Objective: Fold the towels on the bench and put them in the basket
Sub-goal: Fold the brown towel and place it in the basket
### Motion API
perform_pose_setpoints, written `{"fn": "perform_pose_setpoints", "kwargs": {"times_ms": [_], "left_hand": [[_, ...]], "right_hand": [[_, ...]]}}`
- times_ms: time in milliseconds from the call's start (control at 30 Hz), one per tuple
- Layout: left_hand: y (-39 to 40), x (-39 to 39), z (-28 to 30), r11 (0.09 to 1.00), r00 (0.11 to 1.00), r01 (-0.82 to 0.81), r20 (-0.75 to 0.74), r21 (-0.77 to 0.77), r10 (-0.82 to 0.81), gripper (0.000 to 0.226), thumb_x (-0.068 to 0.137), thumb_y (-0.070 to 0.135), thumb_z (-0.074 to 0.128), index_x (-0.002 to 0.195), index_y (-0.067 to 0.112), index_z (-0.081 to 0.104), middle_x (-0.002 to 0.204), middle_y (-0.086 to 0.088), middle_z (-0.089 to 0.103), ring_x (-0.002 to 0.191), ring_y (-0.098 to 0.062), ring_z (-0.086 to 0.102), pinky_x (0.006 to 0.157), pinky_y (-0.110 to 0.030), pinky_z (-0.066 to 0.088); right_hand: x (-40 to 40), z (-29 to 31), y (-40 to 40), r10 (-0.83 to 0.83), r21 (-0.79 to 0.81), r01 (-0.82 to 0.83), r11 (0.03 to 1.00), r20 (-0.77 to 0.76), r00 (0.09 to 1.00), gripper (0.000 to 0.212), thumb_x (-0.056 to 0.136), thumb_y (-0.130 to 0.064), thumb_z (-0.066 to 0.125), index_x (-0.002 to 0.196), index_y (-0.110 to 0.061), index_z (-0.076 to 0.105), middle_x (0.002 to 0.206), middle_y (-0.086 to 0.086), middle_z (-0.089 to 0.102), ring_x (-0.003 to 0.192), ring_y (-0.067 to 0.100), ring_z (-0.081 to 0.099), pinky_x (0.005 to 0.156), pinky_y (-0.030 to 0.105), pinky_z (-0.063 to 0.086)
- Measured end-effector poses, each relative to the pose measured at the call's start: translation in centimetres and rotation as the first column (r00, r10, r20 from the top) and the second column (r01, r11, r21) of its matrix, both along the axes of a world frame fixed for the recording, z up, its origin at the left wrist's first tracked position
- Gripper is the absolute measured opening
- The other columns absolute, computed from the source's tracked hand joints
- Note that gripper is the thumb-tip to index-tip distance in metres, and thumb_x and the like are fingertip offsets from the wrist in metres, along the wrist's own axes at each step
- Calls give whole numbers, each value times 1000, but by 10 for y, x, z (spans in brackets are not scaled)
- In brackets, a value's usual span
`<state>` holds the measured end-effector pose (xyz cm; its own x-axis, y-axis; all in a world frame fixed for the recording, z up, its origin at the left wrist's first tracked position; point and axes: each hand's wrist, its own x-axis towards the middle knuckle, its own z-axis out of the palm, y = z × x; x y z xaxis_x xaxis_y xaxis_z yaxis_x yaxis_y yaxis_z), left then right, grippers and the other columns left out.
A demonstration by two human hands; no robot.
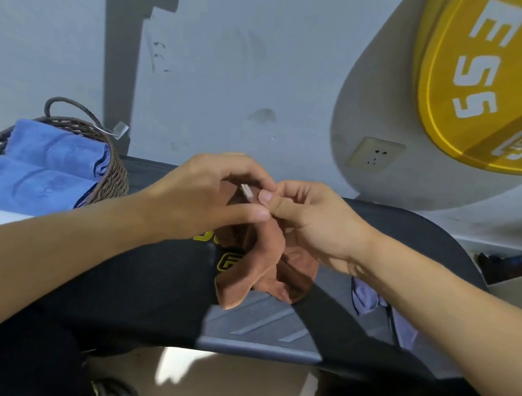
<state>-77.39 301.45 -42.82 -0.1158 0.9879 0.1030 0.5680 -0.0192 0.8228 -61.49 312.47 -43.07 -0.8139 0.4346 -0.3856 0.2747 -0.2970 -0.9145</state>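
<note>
We see both hands meet above the middle of the black counter (146,286). The left hand (217,191) and the right hand (310,218) each keep a closed grip, pinching the top edge of the brown towel (263,265), which hangs crumpled down onto the counter. Far left stands the wicker basket (115,177) with two folded blue towels (46,167) inside. A lilac cloth (369,298) lies right of the brown towel.

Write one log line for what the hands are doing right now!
left hand: pinches brown towel | right hand: pinches same towel | basket: two blue towels | bench: lilac towel
</note>
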Motion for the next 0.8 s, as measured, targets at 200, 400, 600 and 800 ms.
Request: {"fn": "perform_pose_setpoints", "kwargs": {"times_ms": [200,400,600,800], "left_hand": [[6,-6,-4,991,985,-127,120,39,121,20,72,38,80,85,25,74,78,-4,74,70,-19,68,70,-39,56],[8,-10,-10,989,968,-135,222,59,119,14,90,30,68,91,16,62,76,-10,71,64,-13,68,59,-25,53],[7,-8,-11,974,966,-194,198,119,168,10,97,28,60,94,19,56,73,-12,72,59,-28,66,54,-32,49],[13,-25,-18,911,920,-383,147,153,362,15,100,32,56,86,27,52,50,4,59,42,-10,43,44,-24,35]], "right_hand": [[4,5,-8,-26,-288,-3,958,-95,995,27,102,-20,50,99,-5,72,71,4,71,57,9,66,49,20,52],[12,4,-12,-35,-166,15,986,-115,993,15,90,-1,63,105,-4,64,79,9,71,66,16,68,59,23,55],[22,-2,-17,103,126,-99,987,-22,994,20,94,0,59,100,17,53,87,20,50,81,29,45,70,30,44],[43,-9,-4,318,180,-373,910,273,908,42,93,-20,66,101,19,54,87,19,52,81,31,46,72,44,38]]}}
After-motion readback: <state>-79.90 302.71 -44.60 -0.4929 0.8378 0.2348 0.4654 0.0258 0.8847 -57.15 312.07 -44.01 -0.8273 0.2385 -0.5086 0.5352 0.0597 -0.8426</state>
